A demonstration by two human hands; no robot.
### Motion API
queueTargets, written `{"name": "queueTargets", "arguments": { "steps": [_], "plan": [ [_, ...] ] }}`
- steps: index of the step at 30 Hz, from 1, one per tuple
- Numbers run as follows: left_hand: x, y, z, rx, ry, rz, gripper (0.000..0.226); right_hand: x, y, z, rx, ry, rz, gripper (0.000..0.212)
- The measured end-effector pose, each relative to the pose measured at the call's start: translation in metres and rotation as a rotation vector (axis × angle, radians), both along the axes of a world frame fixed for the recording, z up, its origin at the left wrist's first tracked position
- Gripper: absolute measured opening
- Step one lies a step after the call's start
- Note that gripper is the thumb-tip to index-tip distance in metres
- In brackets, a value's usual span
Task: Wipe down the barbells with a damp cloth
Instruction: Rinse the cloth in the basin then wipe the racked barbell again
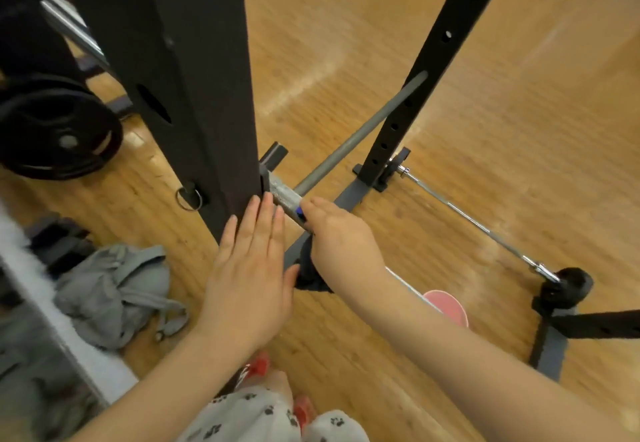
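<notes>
So the barbell (353, 137) in play is the grey one sitting low in the squat rack, its long axis running from the thick sleeve end right by the near rack upright (194, 78) away and up-right to the far upright (446, 43), where it passes behind the post. The sleeve end is basically at the fingertips of both hands, so the bar stretches straight away from the person, and any wipe has to travel outward along that line. The right hand (341, 234) is the closer one to the metal: its fingers curl over the sleeve end, and there's a dark cloth (311, 268) bunched under the palm and hanging down below it, so I'd say it's gripping cloth against bar, though the fingertips are hidden and I can't see how tight. A bit of blue shows right at the fingers, can't tell what that is. The left hand (249, 258) is flat and released, fingers straight, pressed against the side of the near upright just beside the sleeve, looks like bracing. Right forearm comes in from the lower right, left from the lower left. A second barbell (485, 230) lies on the wood floor (519, 112) further right, a grey bag (117, 296) is slumped on the floor to the left, and black plates (52, 126) are stacked far left.
</notes>
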State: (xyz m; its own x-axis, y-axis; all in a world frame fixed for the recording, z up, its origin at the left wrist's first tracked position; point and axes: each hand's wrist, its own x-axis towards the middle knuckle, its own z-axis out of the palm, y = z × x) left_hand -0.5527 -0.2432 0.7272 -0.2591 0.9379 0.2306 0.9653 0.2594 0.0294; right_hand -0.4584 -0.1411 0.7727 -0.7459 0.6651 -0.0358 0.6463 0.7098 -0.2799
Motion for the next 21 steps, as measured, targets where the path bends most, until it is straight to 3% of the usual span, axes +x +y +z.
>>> {"name": "queueTargets", "arguments": {
  "steps": [5, 7, 10, 13, 16, 19, 21],
  "plan": [
    [-0.004, -0.014, 0.008, 0.172, 0.112, 0.096, 0.076, 0.034, -0.003, 0.005, -0.167, -0.037, 0.156, 0.064],
    [-0.01, -0.006, 0.001, 0.215, 0.182, 0.101, 0.08, 0.036, -0.006, -0.001, -0.123, -0.098, 0.199, 0.072],
    [-0.017, 0.007, -0.008, 0.214, 0.263, 0.12, 0.082, 0.031, 0.003, -0.007, -0.059, -0.038, 0.181, 0.062],
    [-0.005, 0.004, -0.008, 0.208, 0.215, 0.17, 0.08, 0.018, 0.024, 0.0, -0.037, 0.094, 0.144, 0.05],
    [0.016, -0.003, -0.012, 0.179, 0.114, 0.234, 0.076, -0.002, 0.041, 0.007, -0.026, 0.162, 0.267, 0.045],
    [0.035, -0.009, -0.016, 0.126, 0.06, 0.337, 0.075, 0.007, 0.038, -0.005, -0.221, 0.061, 0.4, 0.066],
    [0.043, -0.015, -0.017, 0.109, 0.015, 0.411, 0.078, 0.027, 0.032, -0.015, -0.224, 0.086, 0.453, 0.07]
  ]
}}
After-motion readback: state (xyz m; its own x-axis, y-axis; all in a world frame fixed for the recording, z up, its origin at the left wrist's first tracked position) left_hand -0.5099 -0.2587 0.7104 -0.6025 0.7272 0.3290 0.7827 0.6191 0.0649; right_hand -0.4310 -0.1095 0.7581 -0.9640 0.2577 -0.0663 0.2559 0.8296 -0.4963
